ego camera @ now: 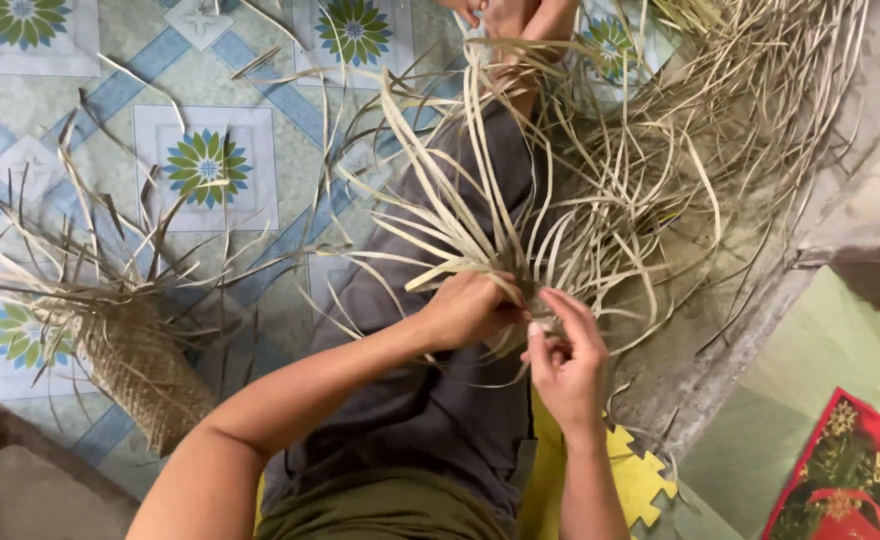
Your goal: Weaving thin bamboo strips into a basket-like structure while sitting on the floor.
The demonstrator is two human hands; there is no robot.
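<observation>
Bundle of pale leaf strips (480, 235) fans out over person's lap, base pinched between both hands. Left hand (470, 308) curled tight round strips at base. Right hand (565, 355) just beside it, fingers (582, 312) half bent, tips pinching 1 or 2 strips. Half-woven basket (140, 370) lies on patterned floor tiles (210, 165) near left edge, loose ends sticking up; contents not visible. Loose strip pile (750, 110) at upper right corner.

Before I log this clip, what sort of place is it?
Probably a home floor used as a weaving spot. The person sits on patterned floor tiles, both hands working pale leaf strips, with a half-woven basket alongside and a loose pile of strips nearby.
</observation>
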